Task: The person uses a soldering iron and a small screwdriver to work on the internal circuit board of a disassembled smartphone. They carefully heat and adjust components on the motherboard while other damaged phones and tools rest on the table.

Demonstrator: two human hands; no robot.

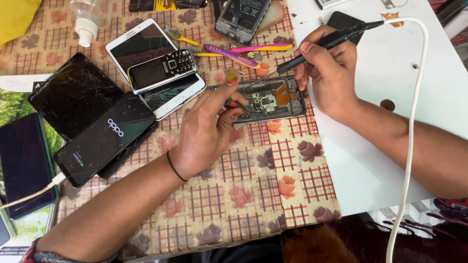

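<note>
An opened phone (269, 101) lies back-off on the flowered tablecloth (243, 195), its circuit board and an orange flex cable exposed. My left hand (207, 129) rests at the phone's left end and pinches thin tweezers (220, 88) over the board. My right hand (327, 73) holds a black soldering iron (325, 45) like a pen, its thin tip slanting down to the board's upper left. A white cord (412, 122) runs from the iron's rear and drops off the table's near edge.
Left of the hands lie a white tablet (146, 48) with a keypad phone (162, 69) on it, a cracked tablet (73, 95), a lit smartphone (105, 139) and a dark phone on a cable (24, 165). Toothbrushes (234, 51), another opened phone (242, 18) and a spray bottle (87, 22) lie behind. A white tabletop (370, 160) sits right.
</note>
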